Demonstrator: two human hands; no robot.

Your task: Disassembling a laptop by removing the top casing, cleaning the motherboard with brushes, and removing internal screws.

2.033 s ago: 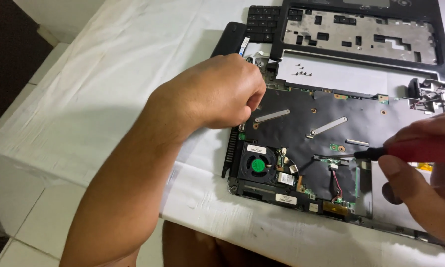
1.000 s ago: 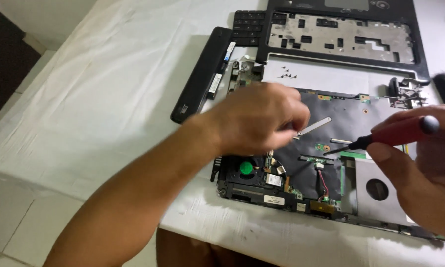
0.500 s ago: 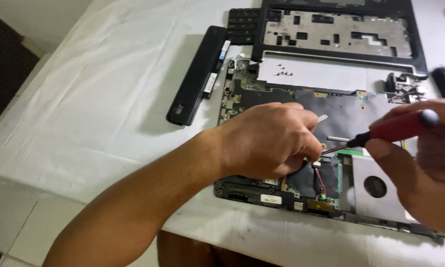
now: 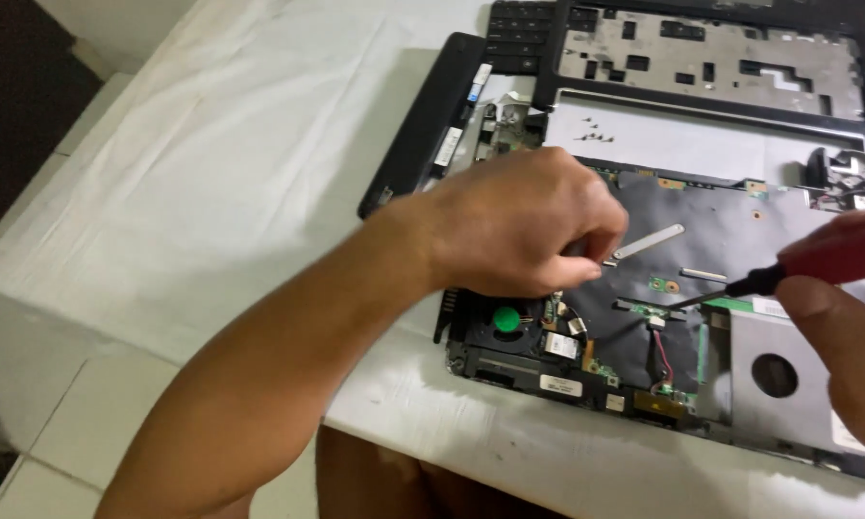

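Hands at work over an opened laptop base (image 4: 730, 250) that lies on the white-covered desk (image 4: 211, 163); we take that base as our landmark. Our left hand (image 4: 519, 226) hovers low over the base's left half, curled into a loose fist, with the fingertips tucked under and pinched together near a small silver strip (image 4: 649, 241) on the black shielding. Whether the grip has anything between its fingers we cannot tell, since the knuckles hide the tips. Our right hand (image 4: 851, 336) comes in from the base's right edge, its grip wrapped tightly around the red handle of a screwdriver (image 4: 807, 264). The dark shaft slants down and left, and its tip sits on the board near the base's middle, just right of the left hand.

At the base's front left corner we see a fan with a green hub (image 4: 506, 319), just below the left hand. A red wire (image 4: 663, 358) runs down toward the front edge, and a metal plate with a round hole (image 4: 774, 375) fills the front right corner under the right hand.

Beyond the base's far edge lies a detached top cover frame (image 4: 711, 62), with a few tiny screws (image 4: 591, 125) on the white sheet between them. A long black battery bar (image 4: 423, 120) lies slanted off the base's far left corner.
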